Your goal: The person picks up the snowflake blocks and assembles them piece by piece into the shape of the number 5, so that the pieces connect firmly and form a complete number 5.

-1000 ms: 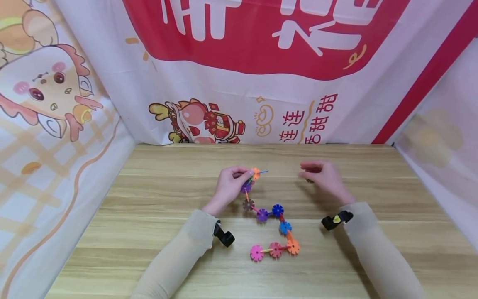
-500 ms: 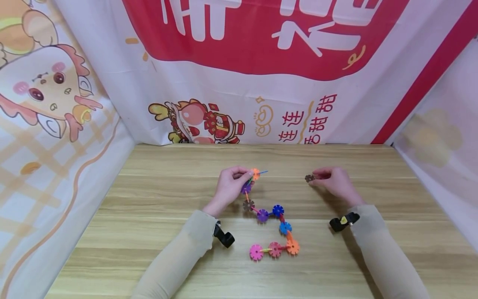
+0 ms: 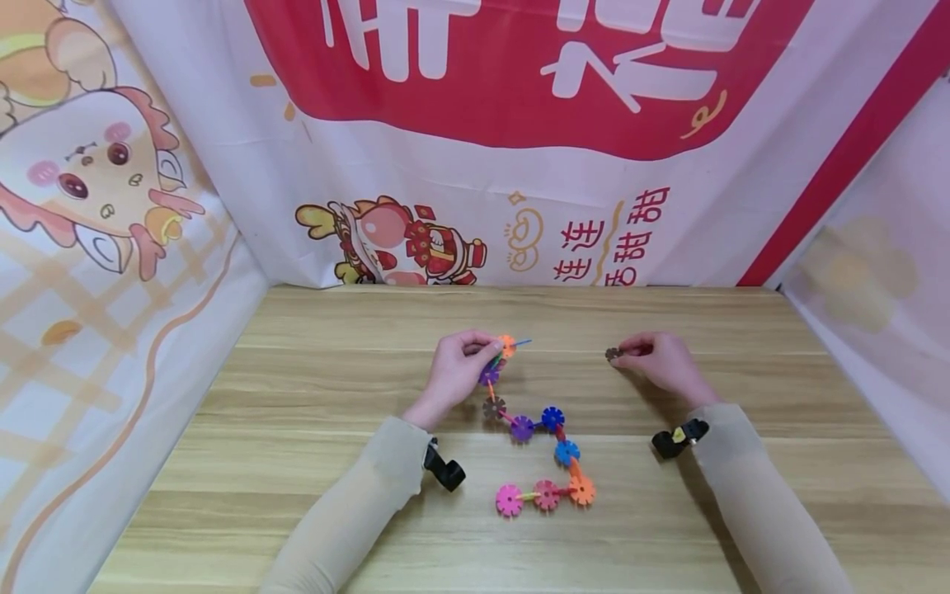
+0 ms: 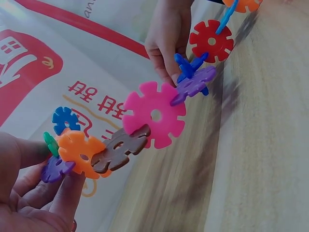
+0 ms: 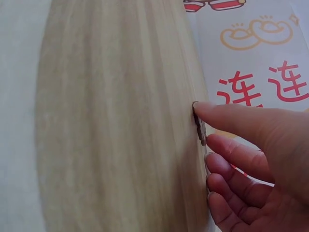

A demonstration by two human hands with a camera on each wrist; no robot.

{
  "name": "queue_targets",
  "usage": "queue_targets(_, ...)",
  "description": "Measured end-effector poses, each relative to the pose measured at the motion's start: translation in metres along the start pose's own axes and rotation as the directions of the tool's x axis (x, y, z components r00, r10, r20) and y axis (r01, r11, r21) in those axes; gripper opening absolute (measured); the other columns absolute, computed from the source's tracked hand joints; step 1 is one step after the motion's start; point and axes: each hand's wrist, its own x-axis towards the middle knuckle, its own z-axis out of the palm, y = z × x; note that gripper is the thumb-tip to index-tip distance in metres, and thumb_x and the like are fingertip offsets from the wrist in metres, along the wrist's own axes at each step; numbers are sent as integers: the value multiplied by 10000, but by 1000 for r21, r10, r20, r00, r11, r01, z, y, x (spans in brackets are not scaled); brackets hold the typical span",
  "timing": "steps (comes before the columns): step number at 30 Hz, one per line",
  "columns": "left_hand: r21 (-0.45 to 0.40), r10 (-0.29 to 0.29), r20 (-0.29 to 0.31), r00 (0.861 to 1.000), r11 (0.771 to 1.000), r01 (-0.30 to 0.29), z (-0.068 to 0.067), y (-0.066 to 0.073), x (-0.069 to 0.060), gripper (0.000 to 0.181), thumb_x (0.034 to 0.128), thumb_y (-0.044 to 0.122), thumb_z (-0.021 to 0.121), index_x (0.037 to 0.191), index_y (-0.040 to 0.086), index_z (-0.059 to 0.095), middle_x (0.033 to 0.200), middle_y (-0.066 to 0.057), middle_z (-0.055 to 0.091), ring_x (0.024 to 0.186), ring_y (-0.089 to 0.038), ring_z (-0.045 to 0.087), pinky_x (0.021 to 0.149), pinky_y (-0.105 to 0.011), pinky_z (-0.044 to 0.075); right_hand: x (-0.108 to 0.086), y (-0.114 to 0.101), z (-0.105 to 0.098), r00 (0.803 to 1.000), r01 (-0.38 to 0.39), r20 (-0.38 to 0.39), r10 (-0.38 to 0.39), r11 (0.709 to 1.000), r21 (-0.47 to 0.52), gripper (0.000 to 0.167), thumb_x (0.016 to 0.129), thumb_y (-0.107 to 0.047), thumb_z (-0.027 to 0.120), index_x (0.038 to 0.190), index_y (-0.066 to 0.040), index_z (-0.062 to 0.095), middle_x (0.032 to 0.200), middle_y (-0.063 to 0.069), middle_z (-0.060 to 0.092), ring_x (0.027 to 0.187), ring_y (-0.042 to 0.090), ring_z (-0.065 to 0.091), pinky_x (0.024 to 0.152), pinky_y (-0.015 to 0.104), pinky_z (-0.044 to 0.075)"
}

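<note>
In the head view my left hand point(image 3: 460, 367) pinches the upper end of a chain of notched plastic snowflake discs, beside an orange disc point(image 3: 507, 345) with a thin blue piece sticking out. The chain winds down through a brown disc point(image 3: 494, 407) to a pink disc point(image 3: 510, 500). The left wrist view shows the hand's fingers round green and purple discs point(image 4: 57, 169); an orange disc point(image 4: 81, 153) and a larger-looking pink disc point(image 4: 154, 115) extend from there. At the right, my right hand point(image 3: 656, 361) holds a single brown disc point(image 3: 613, 355) between thumb and fingertips, low over the wood.
The wooden table point(image 3: 334, 511) ends at a printed cloth backdrop point(image 3: 416, 181). More patterned cloth point(image 3: 126, 355) stands at the left side. Black camera mounts point(image 3: 445, 472) sit on both wrists.
My right hand has shifted right from above the brown disc and now pinches it, with the disc showing at the fingertips. The left hand and the chain have hardly moved.
</note>
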Motion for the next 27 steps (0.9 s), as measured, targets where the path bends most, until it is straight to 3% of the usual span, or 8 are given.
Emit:
queue_targets(9, 45, 5, 2, 1000, 999, -5, 1, 1, 1, 138, 972, 166, 715, 1052, 54, 729, 906, -51, 749, 757, -193, 710, 655, -314, 599, 2, -2, 1, 999, -40, 29, 38, 997, 64, 315, 945, -212, 758, 1188, -40, 657, 1169, 161, 663, 1049, 311, 583, 945, 484, 483)
queue_targets(15, 36, -3, 9, 1000, 999, 2, 1, 1, 1, 130, 971, 159, 714, 1053, 60, 728, 903, -55, 750, 752, -200, 712, 649, -325, 601, 3, -4, 3, 1000, 11, -7, -11, 998, 69, 282, 945, -132, 745, 1172, -18, 622, 1099, 161, 666, 986, 302, 608, 854, 428, 513)
queue_targets(20, 20, 6, 16, 1000, 1000, -6, 1, -1, 0, 137, 978, 155, 705, 1055, 44, 726, 889, -73, 750, 729, -194, 707, 630, -314, 598, 1, -12, 4, 999, 34, -13, -33, 991, 129, 288, 951, -173, 749, 1197, -52, 661, 1097, 124, 697, 967, 273, 637, 771, 348, 526)
queue_targets(27, -10, -6, 16, 1000, 1000, 6, 2, -1, 0, 130, 979, 140, 703, 1047, 31, 723, 881, -90, 749, 717, -195, 705, 617, -293, 592, -7, -39, 3, 996, 88, -30, -83, 963, 255, 279, 925, -184, 779, 1154, -38, 712, 1098, 117, 731, 976, 269, 663, 837, 339, 525)
